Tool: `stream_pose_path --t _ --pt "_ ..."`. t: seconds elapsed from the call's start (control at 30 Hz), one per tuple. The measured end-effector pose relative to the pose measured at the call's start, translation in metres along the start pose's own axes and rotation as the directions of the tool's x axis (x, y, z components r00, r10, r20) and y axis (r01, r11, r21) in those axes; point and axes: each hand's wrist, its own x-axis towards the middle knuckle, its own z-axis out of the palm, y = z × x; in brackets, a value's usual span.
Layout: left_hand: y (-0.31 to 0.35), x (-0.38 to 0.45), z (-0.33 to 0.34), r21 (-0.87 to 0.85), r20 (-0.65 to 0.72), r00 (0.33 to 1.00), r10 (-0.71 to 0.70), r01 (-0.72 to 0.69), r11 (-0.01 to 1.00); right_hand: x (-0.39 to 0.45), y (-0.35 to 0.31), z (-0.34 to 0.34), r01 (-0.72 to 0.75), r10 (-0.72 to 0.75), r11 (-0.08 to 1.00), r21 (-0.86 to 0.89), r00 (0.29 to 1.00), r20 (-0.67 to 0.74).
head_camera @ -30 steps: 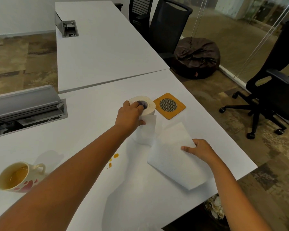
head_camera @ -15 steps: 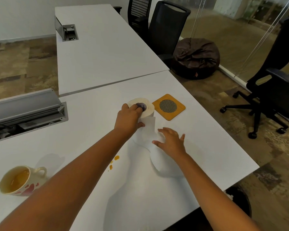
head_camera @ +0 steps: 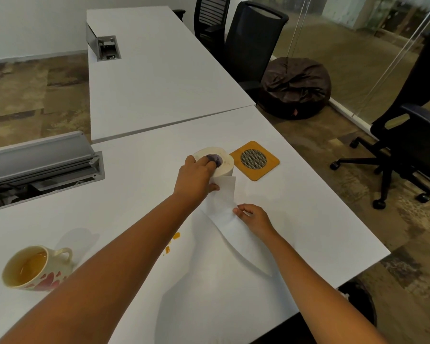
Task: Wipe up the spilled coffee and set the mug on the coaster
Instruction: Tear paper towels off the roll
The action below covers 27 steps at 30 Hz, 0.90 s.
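— Where are the hands?

— The left hand (head_camera: 196, 176) is clamped over the top of the upright paper roll (head_camera: 221, 165), thumb against its side. The right hand (head_camera: 252, 216) pinches the loose sheet (head_camera: 230, 219) trailing from the roll toward the near edge.

— And the mug?

— The mug (head_camera: 32, 268), still with liquid in it, sits far left and near, well apart from both hands. Orange spill drops (head_camera: 173, 242) lie between it and the sheet. The coaster (head_camera: 255, 160) lies just right of the roll.

— The surroundings?

— A white table (head_camera: 308, 219), black office chairs (head_camera: 412, 135), a dark beanbag (head_camera: 296, 88) by glass walls.
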Motion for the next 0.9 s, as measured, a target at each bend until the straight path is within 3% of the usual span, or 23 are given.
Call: stream_pose_path --t 0.2,0.47,0.77,0.9 --pt "0.0 -0.001 -0.001 -0.006 0.008 1.0 -0.003 0.003 1.0 0.0 -0.001 -0.003 -0.033 0.027 0.993 0.112 0.998 0.059" --pt "0.001 0.0 -0.001 -0.01 0.012 1.0 -0.013 0.013 1.0 0.012 -0.017 -0.005 0.057 -0.045 0.978 0.199 0.997 -0.065" --pt "0.001 -0.002 -0.002 -0.009 0.013 1.0 -0.013 0.013 1.0 0.012 -0.002 -0.002 -0.101 0.122 0.941 0.324 0.991 -0.045" --pt "0.001 -0.001 -0.001 -0.006 0.003 1.0 -0.014 0.014 1.0 0.012 0.003 -0.005 -0.104 0.135 0.933 0.345 0.989 -0.066"
